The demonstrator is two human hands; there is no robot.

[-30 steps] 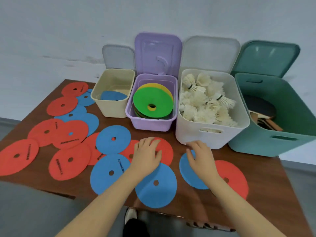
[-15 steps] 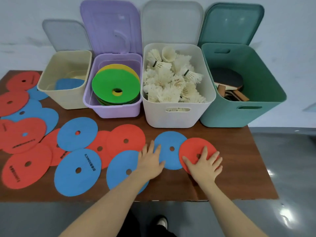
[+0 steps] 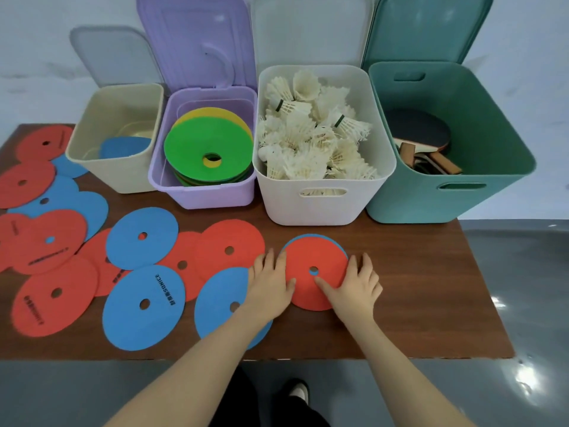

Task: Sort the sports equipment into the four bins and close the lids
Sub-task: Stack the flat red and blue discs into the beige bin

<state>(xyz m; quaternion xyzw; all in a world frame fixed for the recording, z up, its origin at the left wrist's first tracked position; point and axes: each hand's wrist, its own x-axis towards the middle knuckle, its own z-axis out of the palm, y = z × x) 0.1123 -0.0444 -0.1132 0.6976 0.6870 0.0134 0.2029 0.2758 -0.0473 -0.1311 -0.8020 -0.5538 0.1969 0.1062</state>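
Note:
A red disc (image 3: 309,257) lies on top of a blue disc (image 3: 311,236), only a thin blue edge showing. My left hand (image 3: 271,283) lies flat at the red disc's left edge and my right hand (image 3: 357,283) presses flat on its right side. Several more red and blue discs (image 3: 144,238) are spread over the left of the brown table (image 3: 431,288). Four open bins stand at the back: a cream bin (image 3: 92,149) with one blue disc, a purple bin (image 3: 203,195) with green and yellow discs, a white bin (image 3: 320,208) of shuttlecocks, a green bin (image 3: 446,198) with paddles.
All four lids stand upright behind the bins against the wall. The table's front edge runs just below my forearms, and its right edge is near the green bin. Grey floor (image 3: 523,303) lies to the right and below.
The red disc under my right hand has slid left onto the blue disc, now covering it almost fully. My left hand has shifted slightly to the disc's left edge.

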